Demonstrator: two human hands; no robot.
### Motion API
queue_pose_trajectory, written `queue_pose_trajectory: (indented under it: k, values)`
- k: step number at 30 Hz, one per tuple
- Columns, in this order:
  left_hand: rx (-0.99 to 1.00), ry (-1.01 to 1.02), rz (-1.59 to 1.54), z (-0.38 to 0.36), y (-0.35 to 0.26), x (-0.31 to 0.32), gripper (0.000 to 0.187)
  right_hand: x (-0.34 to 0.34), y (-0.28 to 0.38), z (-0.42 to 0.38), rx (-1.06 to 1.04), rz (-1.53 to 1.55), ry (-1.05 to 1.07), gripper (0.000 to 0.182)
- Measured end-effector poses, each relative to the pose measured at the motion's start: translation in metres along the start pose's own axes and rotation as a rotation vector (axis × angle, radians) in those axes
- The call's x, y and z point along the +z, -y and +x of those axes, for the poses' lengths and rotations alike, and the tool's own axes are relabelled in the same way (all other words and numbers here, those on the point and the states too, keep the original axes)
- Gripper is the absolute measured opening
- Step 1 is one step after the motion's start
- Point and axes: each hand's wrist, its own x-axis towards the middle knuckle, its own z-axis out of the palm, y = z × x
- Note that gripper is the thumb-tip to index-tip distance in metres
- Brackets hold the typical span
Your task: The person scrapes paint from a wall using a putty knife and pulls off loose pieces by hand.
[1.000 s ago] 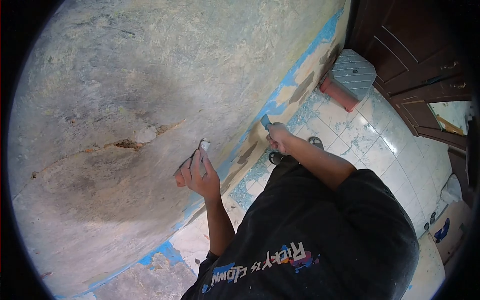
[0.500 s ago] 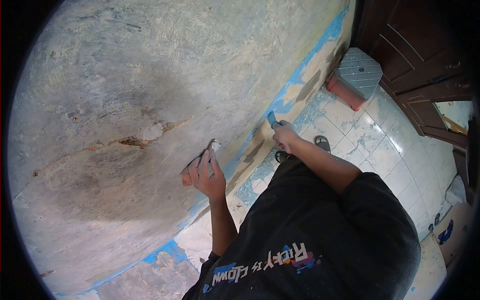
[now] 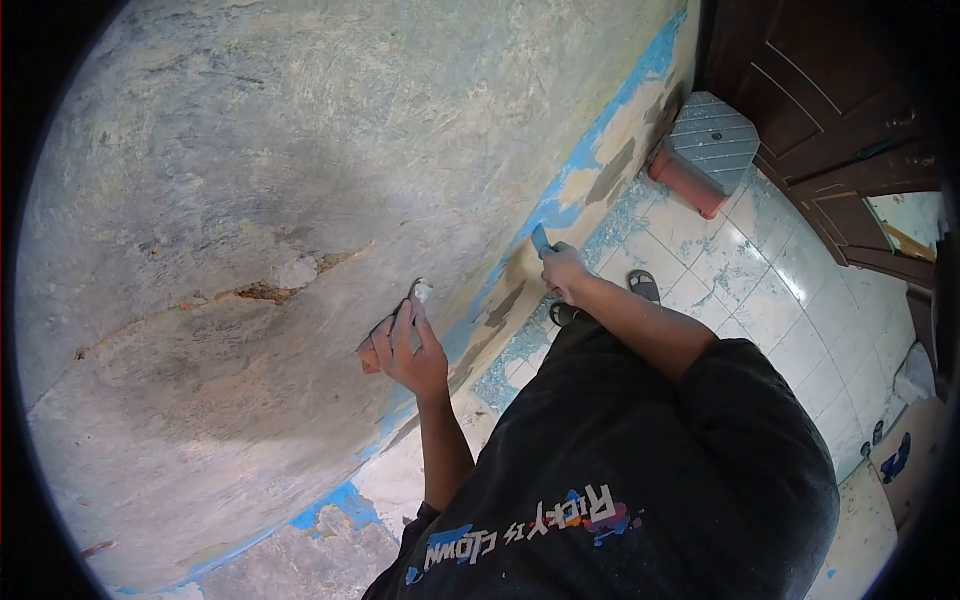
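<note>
My left hand [image 3: 412, 358] is closed around a flat, dark-edged tool [image 3: 417, 286], held close against the wall. White material shows at the tool's upper end, and a reddish-brown part sticks out below the fingers. Most of the tool is hidden by the hand. To the right, my right hand [image 3: 565, 272] grips a bluish scraper [image 3: 541, 240], its flat end up at the band of blue paint [image 3: 556, 212]. The grey wall [image 3: 300, 130] behind both hands is rough, with a jagged crack [image 3: 262, 291] left of my left hand.
Paint flakes litter the white tiled floor [image 3: 740, 290] around my sandals [image 3: 644, 286]. A grey-topped stool [image 3: 715, 135] with a reddish side stands by the wall, near a dark brown door [image 3: 800, 90]. A whitish bag [image 3: 912, 375] lies at the far right.
The view has shifted slightly. Both hands keep nearly the same places and the same holds, with the scraper still at the blue band.
</note>
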Motion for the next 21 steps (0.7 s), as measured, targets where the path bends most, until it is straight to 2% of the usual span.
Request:
queue_pose_trajectory:
  k: [8, 11, 14, 21]
  values:
    - [-0.013, -0.012, 0.027, 0.002, -0.007, -0.001, 0.024, 0.003, 0.005, -0.017, -0.066, -0.011, -0.019, 0.015]
    - [-0.031, 0.000, 0.038, -0.003, -0.006, -0.003, 0.023, 0.003, -0.012, 0.017, -0.056, -0.033, -0.093, 0.014]
    - [-0.010, -0.027, 0.104, -0.008, -0.007, -0.006, 0.023, 0.004, -0.001, -0.005, -0.068, -0.056, -0.102, 0.014]
    - [0.066, -0.057, 0.096, -0.010, -0.007, -0.006, 0.022, -0.009, -0.005, 0.005, 0.033, 0.044, 0.015, 0.019]
